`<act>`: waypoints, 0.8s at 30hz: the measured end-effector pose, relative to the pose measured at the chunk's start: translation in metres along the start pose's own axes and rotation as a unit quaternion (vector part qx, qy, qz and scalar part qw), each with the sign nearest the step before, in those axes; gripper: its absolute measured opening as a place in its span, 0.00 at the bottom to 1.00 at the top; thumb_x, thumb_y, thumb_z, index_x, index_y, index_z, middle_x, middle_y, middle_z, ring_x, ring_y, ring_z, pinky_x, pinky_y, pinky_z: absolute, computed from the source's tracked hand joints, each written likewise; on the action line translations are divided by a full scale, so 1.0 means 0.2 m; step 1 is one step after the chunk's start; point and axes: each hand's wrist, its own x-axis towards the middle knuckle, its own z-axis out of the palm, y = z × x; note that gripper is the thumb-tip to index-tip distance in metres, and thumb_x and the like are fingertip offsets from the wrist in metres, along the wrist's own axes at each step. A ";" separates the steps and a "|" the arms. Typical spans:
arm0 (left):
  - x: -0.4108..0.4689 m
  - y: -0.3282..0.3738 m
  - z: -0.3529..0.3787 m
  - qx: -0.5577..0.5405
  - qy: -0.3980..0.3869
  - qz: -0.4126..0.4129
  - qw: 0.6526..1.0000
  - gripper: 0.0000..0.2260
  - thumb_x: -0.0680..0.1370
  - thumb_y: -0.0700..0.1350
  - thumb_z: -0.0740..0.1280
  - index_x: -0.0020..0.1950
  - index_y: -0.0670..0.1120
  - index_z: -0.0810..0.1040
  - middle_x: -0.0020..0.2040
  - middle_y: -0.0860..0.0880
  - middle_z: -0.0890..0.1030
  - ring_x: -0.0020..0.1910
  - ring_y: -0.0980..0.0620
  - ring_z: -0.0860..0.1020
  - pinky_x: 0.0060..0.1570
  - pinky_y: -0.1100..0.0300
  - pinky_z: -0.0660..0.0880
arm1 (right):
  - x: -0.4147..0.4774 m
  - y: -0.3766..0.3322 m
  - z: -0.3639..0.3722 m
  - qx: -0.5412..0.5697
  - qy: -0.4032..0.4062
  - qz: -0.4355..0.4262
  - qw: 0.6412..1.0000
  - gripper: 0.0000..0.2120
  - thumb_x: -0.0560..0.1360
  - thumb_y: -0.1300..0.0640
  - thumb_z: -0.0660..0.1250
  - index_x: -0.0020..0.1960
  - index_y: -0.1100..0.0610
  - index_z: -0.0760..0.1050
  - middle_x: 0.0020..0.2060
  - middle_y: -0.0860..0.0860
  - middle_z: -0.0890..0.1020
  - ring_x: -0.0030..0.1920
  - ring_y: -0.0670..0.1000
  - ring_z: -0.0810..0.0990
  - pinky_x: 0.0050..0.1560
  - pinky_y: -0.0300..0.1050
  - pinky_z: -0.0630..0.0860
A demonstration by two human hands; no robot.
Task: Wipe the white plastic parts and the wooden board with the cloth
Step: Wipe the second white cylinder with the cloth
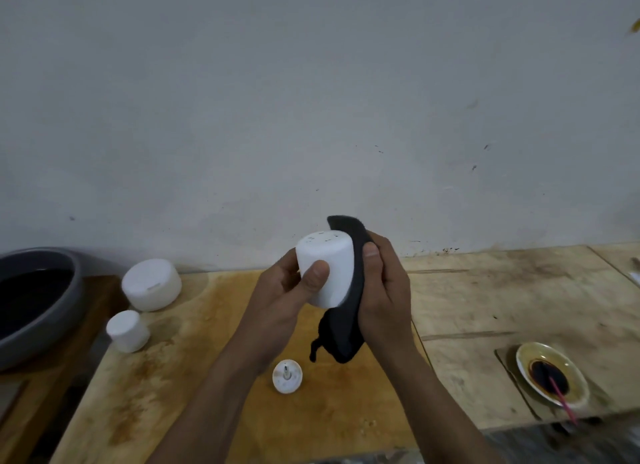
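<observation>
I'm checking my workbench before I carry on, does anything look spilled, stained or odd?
Yes. The wooden board has orange-brown stains. The white part in the left hand has dark specks on its top. On the right, a saucer holds dark liquid smeared up to its rim, with a pink stick in it.

left hand [277,301] gripping white cylinder [325,269]; right hand [384,290] pressing dark cloth [346,311]

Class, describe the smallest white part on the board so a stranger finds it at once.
Find the orange-stained wooden board below the grey wall. Under the hanging black cloth lies a small white disc. Unlike the large white cap and small white cylinder standing at left, it is flat with a thin pin upright in its middle.
</observation>
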 end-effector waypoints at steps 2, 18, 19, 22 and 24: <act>0.00 -0.02 -0.02 0.005 0.017 -0.011 1.000 0.23 0.76 0.64 0.69 0.67 0.56 0.74 0.59 0.59 0.84 0.61 0.55 0.81 0.58 0.58 0.80 | 0.02 0.01 -0.02 0.038 -0.041 0.074 0.996 0.14 0.85 0.52 0.53 0.59 0.51 0.77 0.48 0.47 0.83 0.48 0.48 0.82 0.42 0.42 0.79; -0.01 -0.03 -0.06 0.032 0.057 0.019 0.998 0.22 0.75 0.59 0.73 0.66 0.55 0.74 0.62 0.56 0.82 0.61 0.60 0.80 0.54 0.63 0.79 | -0.04 -0.02 0.09 0.068 -0.020 0.102 0.992 0.14 0.86 0.54 0.52 0.61 0.48 0.76 0.49 0.41 0.83 0.50 0.42 0.81 0.45 0.37 0.78; -0.02 -0.03 -0.07 0.023 0.049 0.019 0.998 0.21 0.75 0.59 0.70 0.66 0.55 0.75 0.63 0.56 0.82 0.62 0.59 0.80 0.55 0.61 0.79 | -0.05 -0.03 0.10 0.063 -0.012 0.094 0.994 0.14 0.86 0.53 0.52 0.63 0.48 0.75 0.51 0.42 0.82 0.52 0.44 0.81 0.47 0.38 0.78; -0.03 -0.01 -0.06 -0.050 0.016 0.008 0.999 0.17 0.77 0.61 0.66 0.64 0.58 0.78 0.62 0.56 0.84 0.63 0.55 0.81 0.58 0.59 0.78 | -0.07 -0.03 0.13 0.014 0.011 0.012 1.000 0.16 0.85 0.52 0.52 0.68 0.42 0.72 0.59 0.44 0.78 0.61 0.49 0.77 0.57 0.46 0.76; -0.03 -0.02 -0.06 -0.039 0.016 0.019 0.999 0.15 0.77 0.59 0.69 0.63 0.59 0.79 0.62 0.56 0.84 0.62 0.54 0.81 0.57 0.59 0.79 | -0.08 -0.03 0.14 -0.008 0.011 -0.031 0.999 0.18 0.84 0.53 0.52 0.67 0.33 0.69 0.60 0.41 0.76 0.62 0.51 0.75 0.59 0.46 0.75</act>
